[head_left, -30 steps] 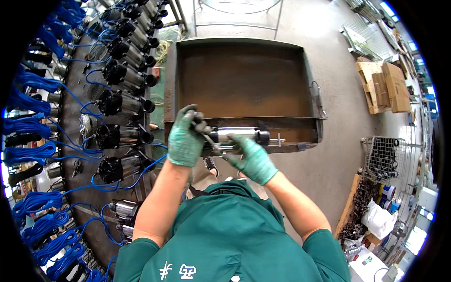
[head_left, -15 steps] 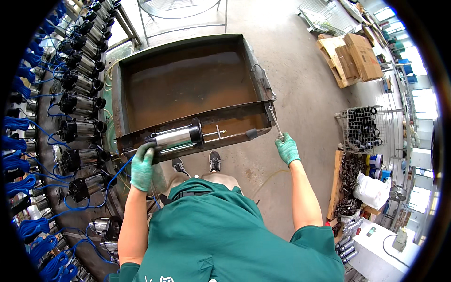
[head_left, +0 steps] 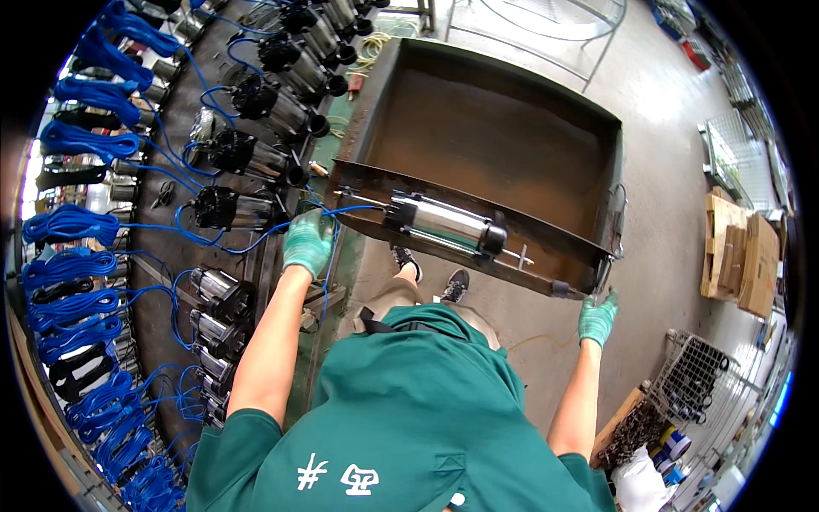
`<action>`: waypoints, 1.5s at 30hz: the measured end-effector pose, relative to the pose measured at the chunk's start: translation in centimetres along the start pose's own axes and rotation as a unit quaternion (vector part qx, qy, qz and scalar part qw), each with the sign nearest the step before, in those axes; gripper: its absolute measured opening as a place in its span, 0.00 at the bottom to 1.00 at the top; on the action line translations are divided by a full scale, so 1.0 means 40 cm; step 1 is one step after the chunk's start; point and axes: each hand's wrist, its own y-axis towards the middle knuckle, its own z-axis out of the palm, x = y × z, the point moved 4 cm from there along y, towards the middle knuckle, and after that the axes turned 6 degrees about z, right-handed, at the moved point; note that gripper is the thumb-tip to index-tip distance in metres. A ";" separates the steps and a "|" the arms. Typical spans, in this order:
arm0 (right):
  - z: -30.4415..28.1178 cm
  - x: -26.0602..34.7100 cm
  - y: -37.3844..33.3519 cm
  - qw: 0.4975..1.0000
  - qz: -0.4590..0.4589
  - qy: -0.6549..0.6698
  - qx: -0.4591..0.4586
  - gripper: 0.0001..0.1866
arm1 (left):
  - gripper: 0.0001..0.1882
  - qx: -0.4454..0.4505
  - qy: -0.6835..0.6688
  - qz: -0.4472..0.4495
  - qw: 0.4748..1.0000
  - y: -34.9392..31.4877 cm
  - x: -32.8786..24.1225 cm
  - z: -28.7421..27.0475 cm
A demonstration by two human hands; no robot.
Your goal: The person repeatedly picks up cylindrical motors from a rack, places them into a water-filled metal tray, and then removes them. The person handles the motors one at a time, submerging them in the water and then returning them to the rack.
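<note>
A shiny metal cylindrical pump point(head_left: 448, 226) with black ends lies along a narrow metal channel point(head_left: 546, 277) at the near side of a large dark basin point(head_left: 502, 60). From its left end a blue cable point(head_left: 354, 207) runs to my left hand point(head_left: 307, 243). That green-gloved hand is closed around the cable, beside the channel's left end; its fingertips are partly hidden. My right hand point(head_left: 599, 318), also gloved in green, is at the channel's right corner. Its fingers are around the lower end of a slim metal wrench point(head_left: 604, 275), which reaches up to that corner.
Several similar pumps point(head_left: 256, 154) with bundled blue cables point(head_left: 90, 141) fill the bench at my left. Brownish water stands in the basin. At the right are flattened cardboard point(head_left: 758, 264), a wire basket point(head_left: 687, 375) of black parts and a white bag point(head_left: 640, 482).
The view has turned left, so the basin now appears farther right. My left hand has shifted from the pump's end to the cable beside it. The right hand remains by the channel's right corner.
</note>
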 end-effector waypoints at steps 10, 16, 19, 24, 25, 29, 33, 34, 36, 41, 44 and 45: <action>-0.166 0.825 -0.183 0.917 -0.318 0.080 0.227 0.19 | 0.20 0.258 0.101 -0.008 0.961 0.057 0.018 -0.013; -0.121 0.874 -0.129 0.893 -0.325 -0.006 0.312 0.09 | 0.28 0.254 -0.245 0.026 0.935 -0.037 -0.092 -0.225; -0.119 0.841 -0.041 0.892 -0.247 0.063 0.372 0.08 | 0.26 0.293 -0.386 0.090 0.870 -0.048 -0.161 -0.347; -0.241 0.728 0.104 0.917 -0.147 0.150 0.340 0.07 | 0.26 0.373 -0.437 0.062 0.816 -0.007 -0.208 -0.473; -0.276 0.727 0.128 0.926 -0.154 0.140 0.316 0.07 | 0.25 0.308 -0.417 0.123 0.846 0.019 -0.208 -0.443; -0.334 0.790 0.205 0.949 -0.210 0.026 0.233 0.07 | 0.20 0.085 -0.289 0.219 0.928 0.161 -0.263 -0.277; -0.221 0.857 0.266 0.943 -0.215 -0.119 0.222 0.12 | 0.14 0.007 -0.160 0.243 0.957 0.347 -0.318 -0.105; -0.179 0.871 0.282 0.941 -0.211 -0.132 0.229 0.13 | 0.12 -0.009 -0.130 0.247 0.960 0.386 -0.321 -0.057; -0.099 0.895 0.301 0.930 -0.201 -0.190 0.243 0.14 | 0.12 0.012 -0.082 0.256 0.963 0.450 -0.321 0.019; 0.059 0.930 0.315 0.923 -0.215 -0.212 0.239 0.15 | 0.09 0.077 -0.063 0.224 0.970 0.521 -0.283 0.109; 0.136 0.935 0.317 0.931 -0.216 -0.189 0.226 0.19 | 0.09 0.078 -0.071 0.172 0.979 0.531 -0.269 0.122; 0.159 0.936 0.315 0.935 -0.216 -0.178 0.220 0.20 | 0.09 0.073 -0.080 0.142 0.984 0.540 -0.268 0.123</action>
